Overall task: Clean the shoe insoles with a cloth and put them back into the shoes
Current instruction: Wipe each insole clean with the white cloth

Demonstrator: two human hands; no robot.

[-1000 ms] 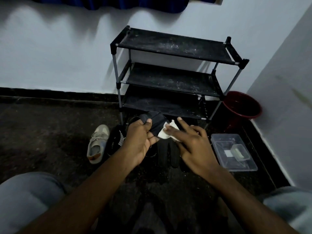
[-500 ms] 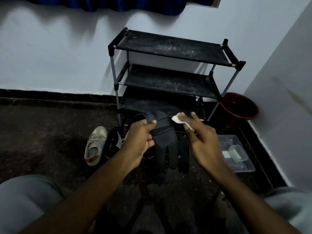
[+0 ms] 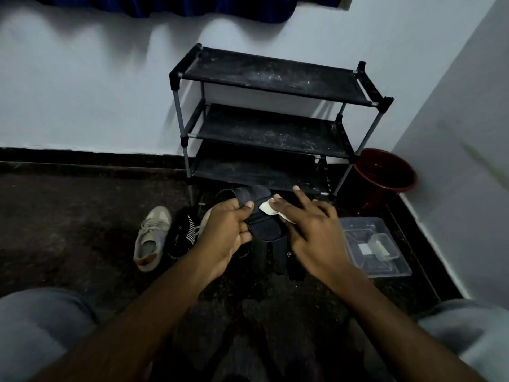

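My left hand (image 3: 228, 230) grips a dark insole (image 3: 261, 213), which bends over my fingers in front of the rack. My right hand (image 3: 311, 230) presses a small white cloth (image 3: 268, 208) onto the insole's upper part, fingers mostly straight. Below the hands, black shoes (image 3: 275, 252) lie on the floor, partly hidden. A beige sneaker (image 3: 151, 238) lies to the left, with a black striped shoe (image 3: 183, 235) beside it.
A black three-shelf shoe rack (image 3: 275, 128) stands against the white wall. A red bucket (image 3: 385, 175) sits in the right corner. A clear plastic box (image 3: 385, 255) with a small container inside lies on the dark floor at right. My knees frame the bottom corners.
My right hand with the cloth has moved down and left from the insole's far end back onto its surface. My left hand keeps its grip on the insole.
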